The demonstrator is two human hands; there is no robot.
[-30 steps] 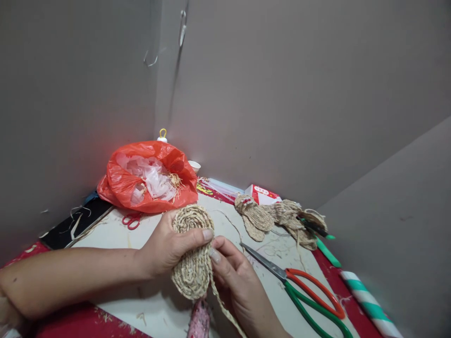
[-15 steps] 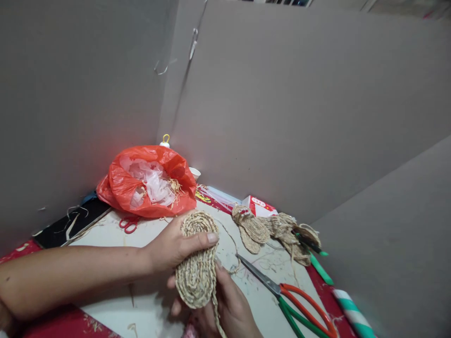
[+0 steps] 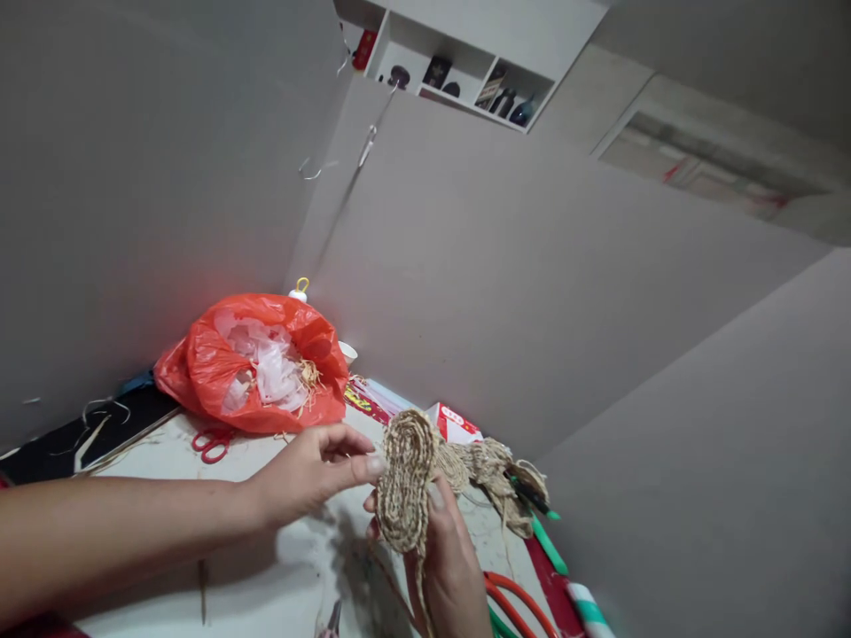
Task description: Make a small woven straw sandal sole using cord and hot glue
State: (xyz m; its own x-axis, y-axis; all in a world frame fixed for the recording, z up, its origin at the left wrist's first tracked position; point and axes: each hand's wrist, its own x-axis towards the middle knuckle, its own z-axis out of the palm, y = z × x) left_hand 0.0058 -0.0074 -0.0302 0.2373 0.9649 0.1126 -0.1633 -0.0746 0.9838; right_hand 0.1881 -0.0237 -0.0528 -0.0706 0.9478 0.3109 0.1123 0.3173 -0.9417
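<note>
A braided straw sole [image 3: 405,483], coiled in long oval rows, is held up over the table. My right hand [image 3: 453,549] grips it from the right and below, with the thumb along its edge. A loose tail of straw cord [image 3: 420,585] hangs down by the palm. My left hand [image 3: 316,474] is at the sole's left edge, thumb and forefinger pinched together; what lies between the tips is too small to make out. Behind the right hand, large scissors [image 3: 515,595] show only their orange and green handles.
A red plastic bag [image 3: 206,354] with straw scraps stands at the back left, small red scissors [image 3: 213,445] before it. More straw soles [image 3: 492,465] lie at the right. A dark-tipped tool [image 3: 332,620] pokes in at the bottom. Grey panels [image 3: 465,266] enclose the table [image 3: 279,576].
The view has tilted up and shifted right. My left hand has let go of the sole's face and now pinches at its left edge, while my right hand holds the sole, now turned more upright.
</note>
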